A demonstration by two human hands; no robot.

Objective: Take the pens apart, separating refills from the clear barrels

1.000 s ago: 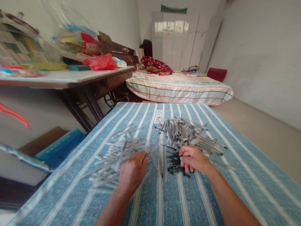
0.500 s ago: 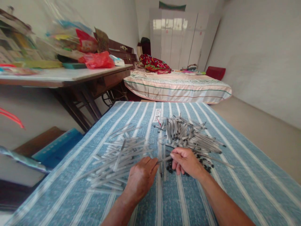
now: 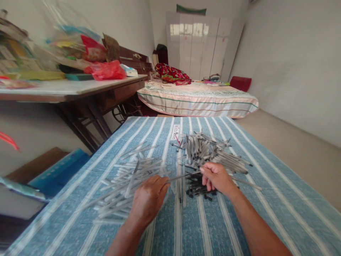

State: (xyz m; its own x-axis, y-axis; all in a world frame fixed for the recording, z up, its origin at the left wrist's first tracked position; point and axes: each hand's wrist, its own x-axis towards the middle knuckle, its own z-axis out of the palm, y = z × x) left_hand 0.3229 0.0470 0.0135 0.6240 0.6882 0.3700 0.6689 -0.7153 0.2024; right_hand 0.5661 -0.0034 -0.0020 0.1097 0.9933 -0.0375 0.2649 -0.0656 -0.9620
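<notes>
A thin grey stick (image 3: 183, 175) stretches between my two hands over the striped cloth. My left hand (image 3: 150, 195) is closed on its left end, beside a loose pile of pale translucent tubes (image 3: 119, 192). The fingers of my right hand (image 3: 215, 176) pinch its right end. Just behind my right hand lies a heap of pale tubes with dark tips (image 3: 202, 149). Small black pieces (image 3: 199, 190) are gathered under and left of my right hand. A few tubes (image 3: 183, 186) lie lengthwise between the piles.
A blue and white striped cloth (image 3: 170, 231) covers the table. To the left stands a sewing table (image 3: 87, 87) with a red plastic bag (image 3: 109, 70) and other bags. Behind are a bed (image 3: 197, 97) and a white wardrobe (image 3: 197, 46).
My hands have moved apart, left hand leftwards and right hand slightly right, so more of the thin stick shows between them. More of the black pieces is visible. The view has shifted slightly.
</notes>
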